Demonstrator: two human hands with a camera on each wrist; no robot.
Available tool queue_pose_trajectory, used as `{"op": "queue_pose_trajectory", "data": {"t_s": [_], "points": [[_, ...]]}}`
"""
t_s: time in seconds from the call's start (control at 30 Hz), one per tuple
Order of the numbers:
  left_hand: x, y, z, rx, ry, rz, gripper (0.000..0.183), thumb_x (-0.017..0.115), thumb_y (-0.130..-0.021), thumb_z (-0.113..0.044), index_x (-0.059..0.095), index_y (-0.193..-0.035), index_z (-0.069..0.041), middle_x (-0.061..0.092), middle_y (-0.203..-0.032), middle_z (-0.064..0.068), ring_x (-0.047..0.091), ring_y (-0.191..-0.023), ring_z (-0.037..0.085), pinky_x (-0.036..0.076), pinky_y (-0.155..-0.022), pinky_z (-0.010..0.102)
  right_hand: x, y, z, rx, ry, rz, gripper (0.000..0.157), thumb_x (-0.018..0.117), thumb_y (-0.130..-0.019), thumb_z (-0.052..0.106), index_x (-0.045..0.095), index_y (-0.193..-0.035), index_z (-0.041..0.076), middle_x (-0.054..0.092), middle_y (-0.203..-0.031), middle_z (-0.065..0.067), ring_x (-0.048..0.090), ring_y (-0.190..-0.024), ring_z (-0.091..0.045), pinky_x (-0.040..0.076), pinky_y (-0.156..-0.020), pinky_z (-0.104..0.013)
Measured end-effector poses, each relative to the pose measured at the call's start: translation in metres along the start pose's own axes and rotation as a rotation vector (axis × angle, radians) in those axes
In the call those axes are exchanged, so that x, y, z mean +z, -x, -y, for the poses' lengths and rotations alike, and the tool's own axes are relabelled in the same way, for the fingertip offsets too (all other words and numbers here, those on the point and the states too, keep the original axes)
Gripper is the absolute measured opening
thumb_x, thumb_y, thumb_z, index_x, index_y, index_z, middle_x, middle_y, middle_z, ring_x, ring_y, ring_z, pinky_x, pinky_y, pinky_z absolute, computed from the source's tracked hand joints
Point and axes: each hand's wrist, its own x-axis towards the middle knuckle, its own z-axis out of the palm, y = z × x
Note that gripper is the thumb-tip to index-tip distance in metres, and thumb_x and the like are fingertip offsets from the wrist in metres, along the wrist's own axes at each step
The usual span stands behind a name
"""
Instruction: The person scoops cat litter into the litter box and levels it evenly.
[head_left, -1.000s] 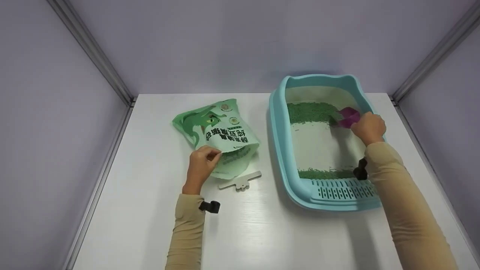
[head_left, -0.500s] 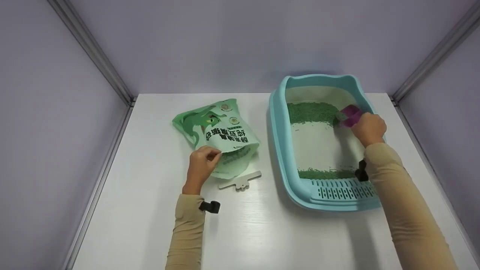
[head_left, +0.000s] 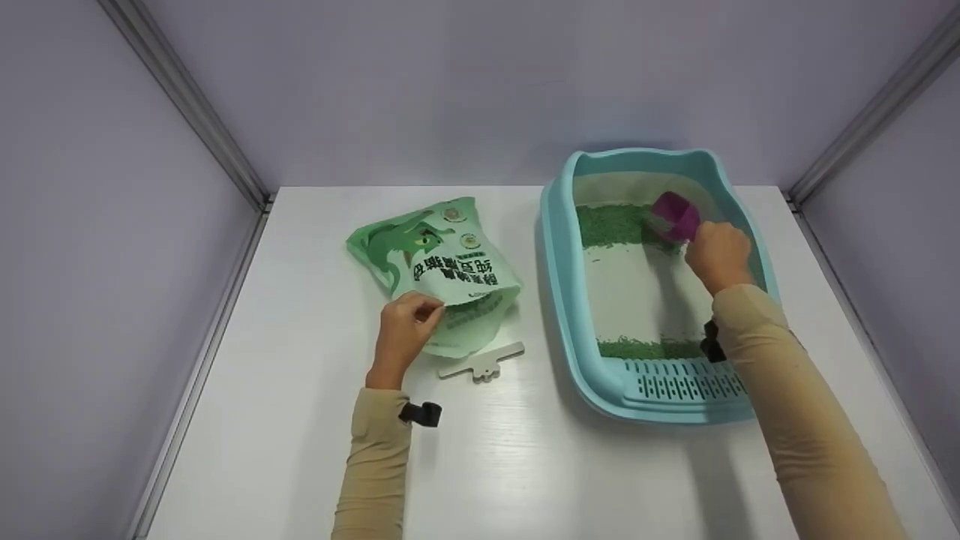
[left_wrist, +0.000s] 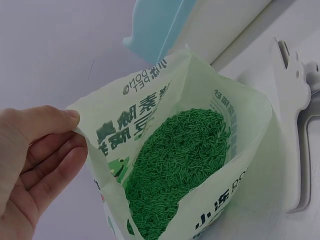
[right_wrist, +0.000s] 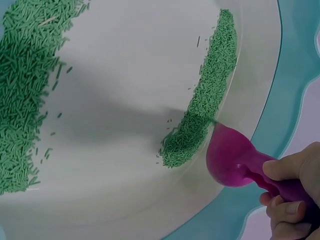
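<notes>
My left hand point(head_left: 405, 330) pinches the torn edge of a green cat litter bag point(head_left: 450, 255) between thumb and fingers. Inside the bag's open mouth, green litter pellets point(left_wrist: 180, 160) show in the left wrist view. My right hand point(head_left: 720, 256) grips the handle of a purple scoop point(head_left: 676, 217) inside the blue litter box point(head_left: 562, 277). The scoop's bowl is tilted over green pellets point(right_wrist: 215, 70) heaped along the far wall. How much litter lies in the bowl is hidden in the right wrist view.
A pale clip point(head_left: 482, 362) lies just in front of the bag on the white table point(head_left: 300, 435). A second strip of pellets point(head_left: 649, 349) runs along the near end of the box, behind a slotted step point(head_left: 684, 384). Walls enclose the back and sides.
My right hand has moved left along the box's far end, and the scoop has shifted left and tilted over the pellets. The left hand and bag stay in place.
</notes>
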Motion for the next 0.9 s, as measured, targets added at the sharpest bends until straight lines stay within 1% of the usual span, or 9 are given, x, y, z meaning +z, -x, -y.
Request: {"op": "queue_pose_trajectory", "data": {"t_s": [0.03, 0.1, 0.2, 0.27, 0.33, 0.43, 0.53, 0.67, 0.9], "points": [[0.000, 0.000, 0.000, 0.001, -0.001, -0.001, 0.005, 0.071, -0.084, -0.005, 0.073, -0.087, 0.000, 0.070, -0.081, 0.012, 0.069, -0.072, 0.021, 0.060, -0.066, 0.031, 0.000, 0.000, 0.000, -0.016, 0.011, -0.013, 0.022, 0.046, -0.083, -0.001, 0.056, -0.067, -0.012, 0.062, -0.076, -0.039, 0.059, -0.063, -0.048, 0.048, -0.054, -0.060], [0.000, 0.000, 0.000, 0.007, -0.002, -0.003, 0.005, 0.071, -0.084, -0.005, 0.073, -0.086, -0.001, 0.070, -0.081, 0.012, 0.069, -0.072, 0.021, 0.060, -0.066, 0.031, 0.001, 0.001, -0.001, -0.047, 0.037, -0.048, 0.021, 0.047, -0.083, -0.004, 0.056, -0.065, -0.012, 0.061, -0.073, -0.037, 0.058, -0.060, -0.046, 0.048, -0.052, -0.059], [0.000, 0.000, 0.001, 0.016, -0.004, -0.004, 0.005, 0.071, -0.085, -0.005, 0.073, -0.086, -0.002, 0.071, -0.081, 0.012, 0.069, -0.072, 0.021, 0.060, -0.066, 0.031, 0.003, 0.003, -0.002, -0.077, 0.079, -0.099, 0.017, 0.051, -0.082, -0.006, 0.056, -0.067, -0.013, 0.061, -0.072, -0.035, 0.058, -0.058, -0.044, 0.048, -0.051, -0.058], [0.000, -0.001, 0.001, 0.020, -0.003, -0.003, 0.005, 0.071, -0.085, -0.005, 0.073, -0.087, -0.002, 0.071, -0.082, 0.012, 0.069, -0.072, 0.021, 0.060, -0.066, 0.031, 0.002, 0.005, -0.001, -0.091, 0.111, -0.118, 0.014, 0.054, -0.082, -0.006, 0.059, -0.076, -0.018, 0.060, -0.076, -0.036, 0.060, -0.065, -0.049, 0.049, -0.053, -0.059], [0.000, 0.000, 0.001, 0.017, -0.004, -0.002, 0.005, 0.071, -0.085, -0.006, 0.074, -0.087, -0.002, 0.071, -0.082, 0.012, 0.069, -0.072, 0.021, 0.060, -0.066, 0.031, 0.002, 0.007, 0.000, -0.099, 0.142, -0.122, 0.016, 0.058, -0.082, -0.004, 0.059, -0.084, -0.020, 0.060, -0.079, -0.036, 0.061, -0.067, -0.049, 0.049, -0.053, -0.058], [0.000, 0.000, 0.000, 0.011, 0.001, 0.001, 0.005, 0.071, -0.085, -0.006, 0.074, -0.087, -0.002, 0.071, -0.082, 0.012, 0.069, -0.072, 0.022, 0.060, -0.066, 0.032, 0.002, 0.008, 0.001, -0.119, 0.168, -0.148, 0.020, 0.062, -0.080, -0.003, 0.059, -0.089, -0.021, 0.060, -0.082, -0.036, 0.061, -0.067, -0.050, 0.050, -0.052, -0.058], [0.000, 0.000, 0.000, 0.011, 0.002, 0.002, 0.005, 0.072, -0.084, -0.006, 0.074, -0.088, -0.002, 0.071, -0.082, 0.012, 0.069, -0.073, 0.022, 0.060, -0.066, 0.031, 0.005, 0.009, 0.002, -0.134, 0.165, -0.206, 0.018, 0.061, -0.080, -0.004, 0.059, -0.087, -0.020, 0.060, -0.081, -0.035, 0.062, -0.065, -0.049, 0.049, -0.051, -0.058], [0.000, 0.001, 0.000, 0.016, -0.009, 0.004, 0.005, 0.071, -0.085, -0.006, 0.073, -0.088, -0.002, 0.070, -0.082, 0.012, 0.069, -0.073, 0.022, 0.060, -0.066, 0.031, 0.008, 0.011, 0.003, -0.136, 0.128, -0.277, 0.015, 0.054, -0.082, -0.006, 0.060, -0.082, -0.020, 0.060, -0.077, -0.034, 0.061, -0.061, -0.050, 0.049, -0.049, -0.058], [0.000, 0.001, 0.002, 0.032, -0.011, -0.005, 0.004, 0.071, -0.085, -0.004, 0.073, -0.087, -0.001, 0.070, -0.081, 0.012, 0.069, -0.072, 0.022, 0.060, -0.066, 0.031, 0.012, 0.016, 0.004, -0.124, 0.082, -0.304, 0.018, 0.048, -0.084, -0.007, 0.057, -0.072, -0.016, 0.057, -0.069, -0.032, 0.059, -0.057, -0.048, 0.047, -0.047, -0.057]]}}
